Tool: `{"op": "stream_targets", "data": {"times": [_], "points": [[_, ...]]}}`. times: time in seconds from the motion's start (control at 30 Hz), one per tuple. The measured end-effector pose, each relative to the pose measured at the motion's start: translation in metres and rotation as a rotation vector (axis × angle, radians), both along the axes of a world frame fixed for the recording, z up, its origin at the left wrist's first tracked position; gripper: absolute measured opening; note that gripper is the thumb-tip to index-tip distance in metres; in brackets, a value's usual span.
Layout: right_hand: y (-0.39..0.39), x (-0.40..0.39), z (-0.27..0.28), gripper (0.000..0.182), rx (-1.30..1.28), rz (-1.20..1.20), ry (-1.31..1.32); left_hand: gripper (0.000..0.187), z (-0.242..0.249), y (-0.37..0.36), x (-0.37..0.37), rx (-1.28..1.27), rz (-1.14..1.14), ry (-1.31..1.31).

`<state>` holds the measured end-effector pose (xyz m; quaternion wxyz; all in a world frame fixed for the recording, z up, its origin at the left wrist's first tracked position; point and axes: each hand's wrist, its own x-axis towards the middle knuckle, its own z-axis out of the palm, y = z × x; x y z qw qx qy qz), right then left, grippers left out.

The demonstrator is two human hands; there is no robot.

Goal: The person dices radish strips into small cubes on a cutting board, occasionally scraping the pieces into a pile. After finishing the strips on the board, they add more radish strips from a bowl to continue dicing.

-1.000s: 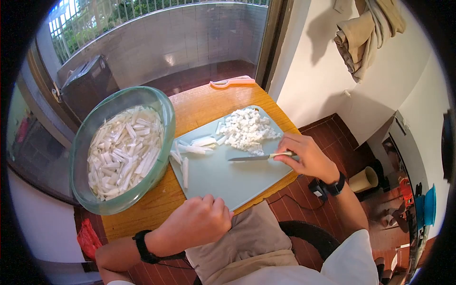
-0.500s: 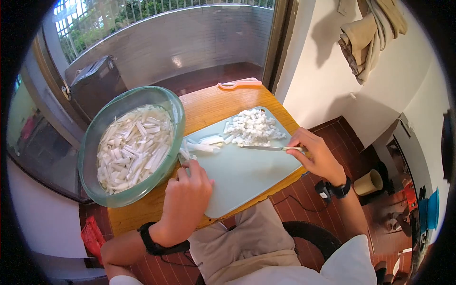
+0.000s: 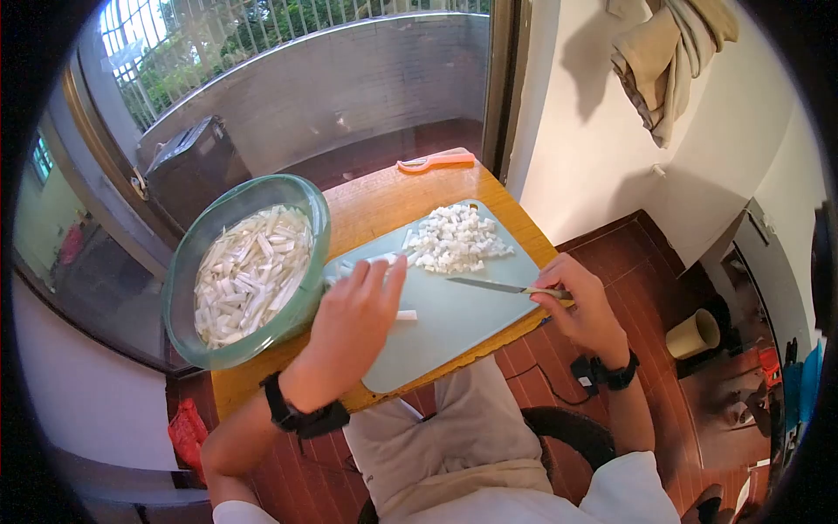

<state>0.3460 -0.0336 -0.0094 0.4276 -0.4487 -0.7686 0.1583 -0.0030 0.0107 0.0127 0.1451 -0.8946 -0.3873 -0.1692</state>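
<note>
A small knife [image 3: 493, 286] is in my right hand [image 3: 580, 301], its blade pointing left over the pale blue cutting board [image 3: 445, 327]. My left hand [image 3: 349, 323] is over the board's left part, its fingers partly spread; what lies under them is hidden. One white strip [image 3: 405, 315] shows beside that hand, and more white pieces [image 3: 382, 259] lie just beyond the fingertips. Diced white cubes [image 3: 458, 237] form a pile at the board's far side. To the left, a green transparent bowl [image 3: 179, 301] holds many white strips [image 3: 253, 275] in liquid.
A pink peeler [image 3: 436, 162] lies at the far edge of the wooden table [image 3: 367, 194]. A red bag [image 3: 186, 432] is on the floor at left, a beige bin [image 3: 692, 336] at right. Cloths [image 3: 650, 70] hang on the right wall.
My left hand has risen and moved over the board from its left edge, and a single strip now lies beside it. The knife has moved away from the cube pile. The view has shifted slightly.
</note>
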Motion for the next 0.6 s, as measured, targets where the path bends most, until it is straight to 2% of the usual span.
{"op": "stream_targets", "data": {"times": [0.1,0.17,0.23,0.27,0.37,0.43,0.6], "points": [[0.001,0.005,0.000,0.018,0.093,-0.001,-0.010,0.062,-0.013,0.029,-0.003,0.064,0.005,0.016],[-0.001,0.005,-0.004,0.018,0.079,0.004,0.014,0.058,-0.019,0.038,-0.004,0.034,0.010,0.041],[-0.002,0.007,-0.007,0.019,0.070,0.000,0.036,0.050,-0.014,0.041,0.004,-0.190,0.094,0.177],[-0.003,0.008,-0.009,0.019,0.058,0.000,0.031,0.050,-0.011,0.041,0.004,-0.186,0.090,0.183],[-0.007,0.012,-0.012,0.018,0.057,-0.010,0.038,0.039,-0.006,0.032,0.003,-0.283,0.047,0.138],[-0.007,0.013,-0.014,0.018,0.069,-0.016,0.046,0.034,-0.003,0.023,0.002,-0.413,0.019,-0.012],[-0.003,0.008,-0.017,0.015,0.091,-0.009,0.110,0.031,0.002,0.006,0.007,-0.380,-0.066,-0.160]]}}
